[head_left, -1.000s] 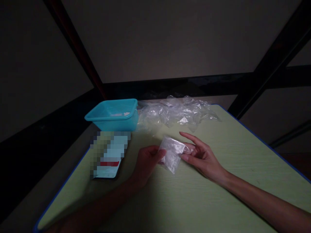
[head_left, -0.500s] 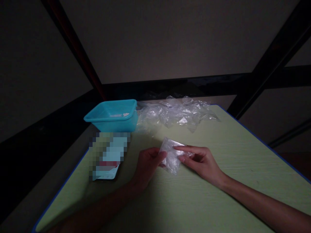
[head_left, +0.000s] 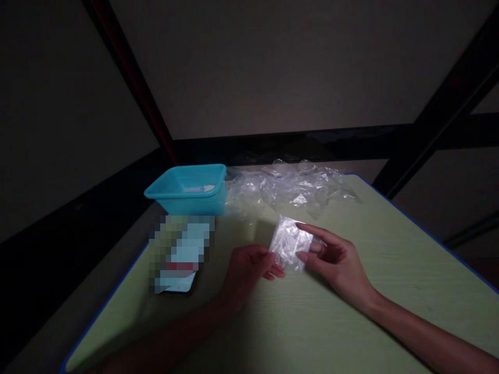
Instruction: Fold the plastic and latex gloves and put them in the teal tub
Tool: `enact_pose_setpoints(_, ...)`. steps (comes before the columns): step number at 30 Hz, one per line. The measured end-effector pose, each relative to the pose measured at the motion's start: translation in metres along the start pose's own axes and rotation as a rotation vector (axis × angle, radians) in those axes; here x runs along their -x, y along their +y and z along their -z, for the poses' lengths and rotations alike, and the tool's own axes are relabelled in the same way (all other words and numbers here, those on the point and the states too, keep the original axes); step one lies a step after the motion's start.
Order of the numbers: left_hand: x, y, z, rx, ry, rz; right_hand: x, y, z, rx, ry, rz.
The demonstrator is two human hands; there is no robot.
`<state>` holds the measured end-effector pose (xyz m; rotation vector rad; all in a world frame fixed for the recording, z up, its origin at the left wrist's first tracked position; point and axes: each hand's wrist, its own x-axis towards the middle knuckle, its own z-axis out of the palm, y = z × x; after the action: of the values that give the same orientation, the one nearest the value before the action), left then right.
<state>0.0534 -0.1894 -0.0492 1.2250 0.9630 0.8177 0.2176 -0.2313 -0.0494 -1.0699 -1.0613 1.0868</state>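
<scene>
A clear plastic bag [head_left: 289, 240], folded into a small shiny square, is held above the table between both hands. My right hand [head_left: 337, 262] grips its right side, with the thumb on the near face and a finger along the upper edge. My left hand [head_left: 249, 270] has its thumb and fingers closed at the lower left corner, the other fingertips showing just below it. Whether anything lies inside the folds I cannot tell.
A blue plastic basket [head_left: 187, 195] stands at the back left, something white inside. Crumpled clear plastic bags [head_left: 294, 189] spread along the table's far edge beside it. A phone-like item [head_left: 181, 283], mostly pixelated, lies at left on the pale green table [head_left: 390, 259].
The folded bag has shifted to the right and tipped up, with its face catching more light. Both hands have moved with it. The whole view has shifted slightly.
</scene>
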Motion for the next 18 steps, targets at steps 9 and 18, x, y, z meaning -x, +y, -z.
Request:
enact_pose_setpoints(9,-0.001,0.002,0.002,0.061,-0.067,0.009,-0.001,-0.001,0.006,-0.001,0.093,0.002)
enact_pose_setpoints(18,-0.02,0.033,0.044,0.194,0.233,-0.138,-0.003,0.001,0.011,0.004,0.115,-0.091)
